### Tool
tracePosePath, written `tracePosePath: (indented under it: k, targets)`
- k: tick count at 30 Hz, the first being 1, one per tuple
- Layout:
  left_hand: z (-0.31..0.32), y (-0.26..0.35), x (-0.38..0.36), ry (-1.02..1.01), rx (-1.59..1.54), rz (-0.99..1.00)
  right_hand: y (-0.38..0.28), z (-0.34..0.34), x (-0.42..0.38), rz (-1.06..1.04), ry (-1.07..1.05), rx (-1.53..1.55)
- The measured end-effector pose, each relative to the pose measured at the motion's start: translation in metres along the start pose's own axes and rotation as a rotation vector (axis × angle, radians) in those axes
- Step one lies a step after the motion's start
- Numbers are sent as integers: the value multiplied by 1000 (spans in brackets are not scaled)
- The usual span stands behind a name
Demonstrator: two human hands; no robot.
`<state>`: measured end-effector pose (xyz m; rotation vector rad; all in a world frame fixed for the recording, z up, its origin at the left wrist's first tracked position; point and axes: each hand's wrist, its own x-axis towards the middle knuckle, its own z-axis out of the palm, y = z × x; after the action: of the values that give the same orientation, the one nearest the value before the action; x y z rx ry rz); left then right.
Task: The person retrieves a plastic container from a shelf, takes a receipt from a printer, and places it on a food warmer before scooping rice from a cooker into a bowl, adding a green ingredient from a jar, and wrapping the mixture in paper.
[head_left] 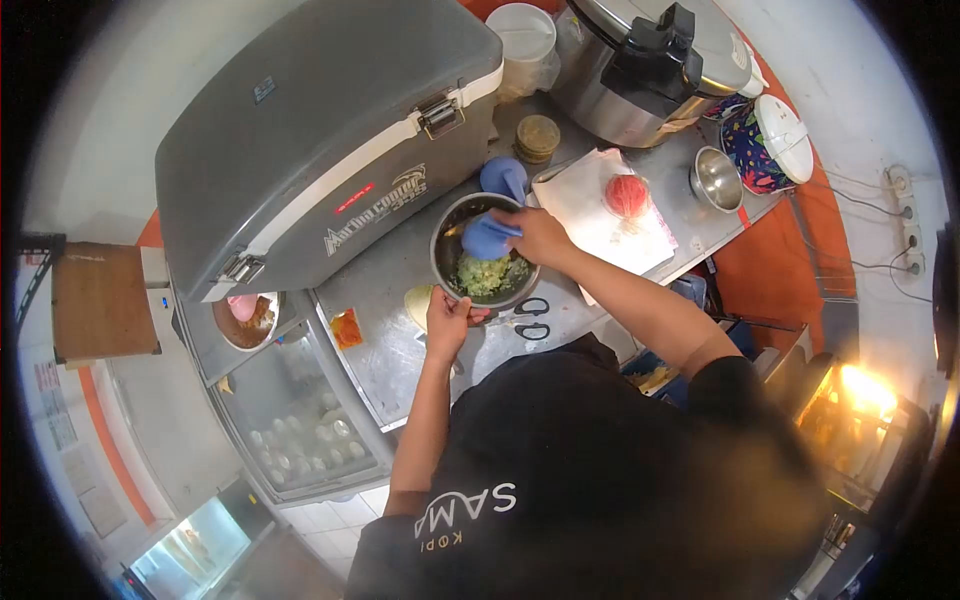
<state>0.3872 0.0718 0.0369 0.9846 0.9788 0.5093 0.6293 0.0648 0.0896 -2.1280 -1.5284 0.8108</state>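
Observation:
A metal bowl point(441, 262) on the steel counter holds a chopped, pale green mixture point(487, 276). My left hand point(452, 318) grips its near rim, fingers closed round the edge. In my right hand point(540, 238) is a blue plastic scoop point(487, 238), tilted over the mixture inside the bowl. Another blue scoop-like piece point(504, 177) lies just beyond the far rim. Black-handled scissors point(533, 319) rest close to the bowl on the near side. Left of my left hand, a pale green rounded thing point(417, 304) is partly covered.
A large grey cooler box point(330, 130) stands at the back left, beside a big rice cooker point(625, 90). White paper point(640, 235) carries a red bundle point(627, 195). A small steel bowl point(717, 180) sits right; an orange packet point(346, 328) lies left.

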Motion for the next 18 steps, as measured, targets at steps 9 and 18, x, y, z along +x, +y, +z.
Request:
tracePosePath:
  k: [9,18]
  targets:
    - [5,2,6,38,141,48,19,-3,-6,-307,-260,22]
    - [19,13,-9,59,342,315,50,29,-32,64,116,144]
